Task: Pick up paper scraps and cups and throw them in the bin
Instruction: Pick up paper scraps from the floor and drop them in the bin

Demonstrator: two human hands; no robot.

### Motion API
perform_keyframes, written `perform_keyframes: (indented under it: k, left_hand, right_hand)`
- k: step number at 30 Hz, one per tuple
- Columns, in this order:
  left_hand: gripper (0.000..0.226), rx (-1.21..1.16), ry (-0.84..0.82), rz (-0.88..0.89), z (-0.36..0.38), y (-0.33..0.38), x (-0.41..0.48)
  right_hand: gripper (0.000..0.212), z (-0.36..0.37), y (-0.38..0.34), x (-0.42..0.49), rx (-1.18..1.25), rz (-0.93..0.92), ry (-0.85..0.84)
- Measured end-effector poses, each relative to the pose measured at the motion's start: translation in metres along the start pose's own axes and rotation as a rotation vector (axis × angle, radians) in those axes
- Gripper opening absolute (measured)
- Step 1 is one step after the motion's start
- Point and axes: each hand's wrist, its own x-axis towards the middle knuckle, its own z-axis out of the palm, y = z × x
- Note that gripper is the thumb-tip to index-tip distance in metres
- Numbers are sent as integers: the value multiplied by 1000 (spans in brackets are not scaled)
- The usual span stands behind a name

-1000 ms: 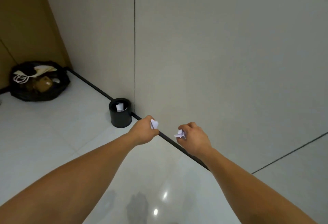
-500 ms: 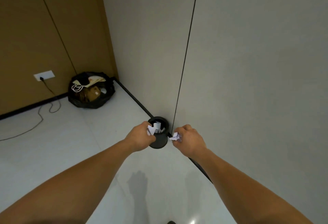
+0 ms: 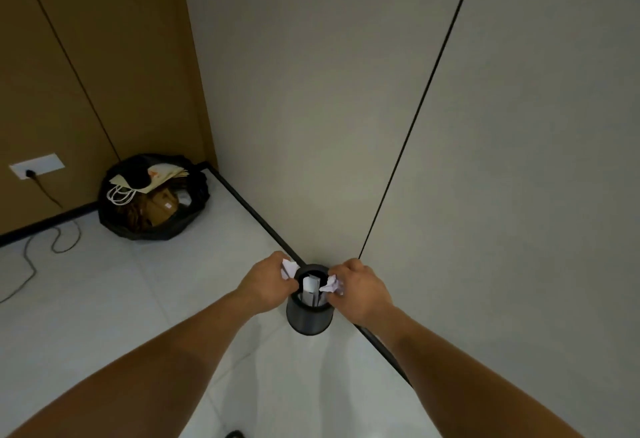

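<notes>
Left hand (image 3: 268, 287) pinches a crumpled white scrap (image 3: 288, 267); right hand (image 3: 360, 293) grips a second scrap (image 3: 333, 285), above the black bin (image 3: 308, 319), seemingly paper-filled.

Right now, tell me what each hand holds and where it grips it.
Left hand grips one paper scrap, right hand a second scrap; each is clenched around its bulk, a white end poking out by the bin.

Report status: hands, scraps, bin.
Left hand grips a crumpled scrap, right hand grips a second scrap. Both at the rim of the small black bin, not yet dropped; paper already inside. Nothing blocks the opening.
</notes>
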Motion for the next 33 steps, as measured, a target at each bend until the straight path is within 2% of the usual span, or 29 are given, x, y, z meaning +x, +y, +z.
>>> perform_keyframes:
  k: [5,11,20,26,33]
  left_hand:
    - [34,10,-100,27,-31,-10,76]
    - [35,65,-229,71,-27,6,165]
    - [42,134,-364,-48,26,-5,292]
    - [49,210,-401,-163,102,-63,366]
    - [45,310,-453,-43,217,-185,449]
  right_hand:
    - [44,-6,-18,57,28,63,17]
    - [44,-9,10,121,45,158,46]
    - [44,38,90,238,107,272,-145]
    - [38,114,131,300,128,323,-206]
    - [33,283,185,353,180,462,-271]
